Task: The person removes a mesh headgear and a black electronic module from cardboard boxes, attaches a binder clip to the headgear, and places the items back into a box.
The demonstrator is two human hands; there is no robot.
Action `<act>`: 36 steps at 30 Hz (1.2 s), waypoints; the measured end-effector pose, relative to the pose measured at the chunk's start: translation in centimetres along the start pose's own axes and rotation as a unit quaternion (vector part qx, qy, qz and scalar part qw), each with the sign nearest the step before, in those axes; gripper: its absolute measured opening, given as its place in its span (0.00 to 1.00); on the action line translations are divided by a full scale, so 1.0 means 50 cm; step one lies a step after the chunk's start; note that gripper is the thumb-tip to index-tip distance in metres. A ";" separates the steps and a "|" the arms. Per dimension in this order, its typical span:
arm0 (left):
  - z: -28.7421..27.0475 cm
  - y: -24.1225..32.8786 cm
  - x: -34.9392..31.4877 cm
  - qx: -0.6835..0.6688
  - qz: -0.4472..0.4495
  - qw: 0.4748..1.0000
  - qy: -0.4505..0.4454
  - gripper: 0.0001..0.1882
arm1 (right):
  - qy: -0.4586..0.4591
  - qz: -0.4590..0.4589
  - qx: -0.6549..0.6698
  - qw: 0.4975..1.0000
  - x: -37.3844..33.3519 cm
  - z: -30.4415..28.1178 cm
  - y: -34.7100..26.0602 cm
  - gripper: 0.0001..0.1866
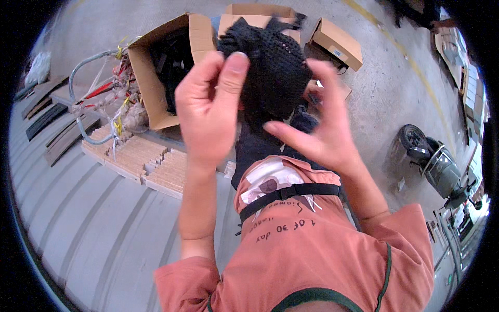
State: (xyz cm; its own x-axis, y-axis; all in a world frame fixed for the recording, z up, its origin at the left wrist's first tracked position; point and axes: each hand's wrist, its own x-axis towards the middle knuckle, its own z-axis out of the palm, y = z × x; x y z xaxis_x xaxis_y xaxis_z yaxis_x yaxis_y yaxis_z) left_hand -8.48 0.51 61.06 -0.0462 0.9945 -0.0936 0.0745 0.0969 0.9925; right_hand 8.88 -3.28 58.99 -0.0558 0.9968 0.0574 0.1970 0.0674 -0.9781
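A bunched piece of black mesh fabric (280, 70) hangs in front of me, its far edge ragged with strips sticking up. My left hand (208, 106) pinches its near left side between thumb and curled fingers. On the other side, my right hand (328, 119) is open, thumb and fingers spread apart. Its fingertips come close to the fabric's right edge; whether they touch is unclear. Below the mesh are my dark-trousered legs, partly covered by it.
Black items fill a cardboard box (201, 39) at left. Beyond the mesh stands another carton (252, 20), with a smaller one (339, 46) rightward. Tan boards (122, 153) and a looped grey-blue tube (78, 73) lie left. A scooter (442, 171) and another person's hand (445, 23) appear right.
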 end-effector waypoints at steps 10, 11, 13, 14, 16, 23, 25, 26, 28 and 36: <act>-0.073 -0.038 0.032 -0.290 -0.150 0.943 0.070 0.17 | -0.090 0.093 0.046 0.991 0.049 -0.010 0.015 0.18; -0.077 -0.068 0.026 -0.334 -0.179 0.922 0.077 0.19 | -0.088 0.083 0.048 0.991 0.042 -0.007 0.030 0.18; -0.075 -0.098 0.007 -0.426 -0.222 0.875 0.059 0.23 | -0.065 0.076 0.020 0.995 0.034 -0.009 0.041 0.18; -0.062 -0.102 -0.004 -0.490 -0.218 0.844 0.011 0.26 | -0.058 0.073 0.019 0.996 0.031 -0.008 0.047 0.17; -0.035 -0.127 -0.048 -0.526 -0.244 0.815 0.009 0.23 | -0.044 0.063 0.023 0.997 0.030 -0.001 0.055 0.16; -0.041 -0.111 -0.072 -0.242 -0.222 0.942 -0.074 0.15 | -0.026 0.047 -0.109 0.993 0.025 -0.013 0.060 0.18; -0.056 -0.118 -0.076 -0.137 -0.210 0.960 -0.129 0.15 | -0.072 0.016 -0.148 0.986 0.027 -0.019 0.064 0.23; -0.063 -0.114 -0.079 -0.136 -0.207 0.961 -0.122 0.15 | -0.081 -0.007 -0.148 0.986 0.034 -0.023 0.062 0.23; -0.073 -0.093 -0.088 -0.134 -0.203 0.964 -0.108 0.15 | -0.100 -0.054 -0.148 0.982 0.052 -0.032 0.050 0.25; -0.054 -0.022 -0.083 0.056 -0.147 0.982 -0.104 0.19 | -0.123 -0.192 -0.256 0.940 0.089 -0.014 -0.001 0.20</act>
State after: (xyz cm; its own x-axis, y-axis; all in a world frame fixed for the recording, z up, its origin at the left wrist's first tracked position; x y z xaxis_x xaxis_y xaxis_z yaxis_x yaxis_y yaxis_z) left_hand -11.07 -3.81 60.56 0.1216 0.9080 -0.4009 0.1985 0.3735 0.9061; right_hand 9.28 1.17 59.45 -0.4305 0.8591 0.2768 0.5573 0.4942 -0.6672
